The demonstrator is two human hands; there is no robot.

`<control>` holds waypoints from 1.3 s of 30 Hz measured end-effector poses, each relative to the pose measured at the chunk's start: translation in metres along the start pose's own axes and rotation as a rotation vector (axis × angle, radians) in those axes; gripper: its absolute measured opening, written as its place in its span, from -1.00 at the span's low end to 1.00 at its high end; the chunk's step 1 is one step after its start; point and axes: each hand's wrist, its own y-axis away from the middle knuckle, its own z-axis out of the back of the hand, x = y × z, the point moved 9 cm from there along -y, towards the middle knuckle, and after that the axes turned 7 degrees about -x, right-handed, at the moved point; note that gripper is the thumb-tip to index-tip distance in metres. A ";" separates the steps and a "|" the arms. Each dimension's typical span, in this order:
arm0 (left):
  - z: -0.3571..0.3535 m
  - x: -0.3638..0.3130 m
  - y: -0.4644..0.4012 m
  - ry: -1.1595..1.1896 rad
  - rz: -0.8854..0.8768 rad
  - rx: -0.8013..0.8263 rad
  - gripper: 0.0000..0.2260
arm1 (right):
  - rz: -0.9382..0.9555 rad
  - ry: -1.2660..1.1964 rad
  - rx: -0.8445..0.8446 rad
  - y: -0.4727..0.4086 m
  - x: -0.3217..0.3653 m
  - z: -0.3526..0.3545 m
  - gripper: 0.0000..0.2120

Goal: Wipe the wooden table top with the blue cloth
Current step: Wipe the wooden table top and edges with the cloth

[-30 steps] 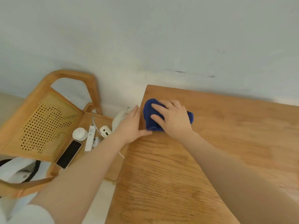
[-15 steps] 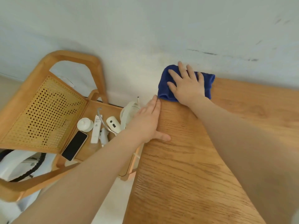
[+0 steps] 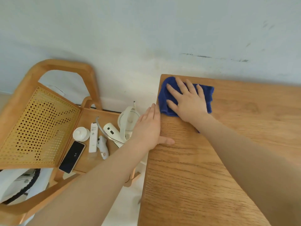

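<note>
A: What is hidden or hard to see?

B: The right hand [image 3: 187,101] covers the middle of the blue cloth [image 3: 164,98], so only its edges show. The table top [image 3: 203,168] is cut off at the right and bottom of the view. The left hand [image 3: 147,129] hides part of the white kettle [image 3: 128,118] on the chair [image 3: 48,111].

A: Can you read any writing?

B: No. The white remote [image 3: 93,137] has small grey marks, but they are too small to read. The phone [image 3: 72,156] has a dark screen.

A: How are the hands?

B: The right hand lies flat on the cloth, fingers straight and spread, pressing it down at the far left corner of the table, near the wall [image 3: 146,38]. The left hand rests on the left edge of the table, fingers straight and together, thumb lying on the wood. It holds nothing. Both arms are stretched forward.
</note>
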 end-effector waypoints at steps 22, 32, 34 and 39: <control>-0.002 0.000 0.003 0.005 0.067 0.039 0.12 | -0.224 -0.062 -0.059 -0.022 -0.038 0.003 -0.53; -0.003 0.008 0.009 0.083 0.215 0.065 0.08 | 0.055 -0.084 0.063 0.085 -0.012 0.009 -0.45; -0.001 0.003 0.012 0.019 0.221 0.059 0.04 | 0.088 -0.135 0.048 0.076 -0.020 0.011 -0.48; 0.011 -0.046 0.018 -0.176 -0.024 -0.103 -0.10 | -0.027 -0.183 -0.055 0.010 -0.065 0.012 -0.50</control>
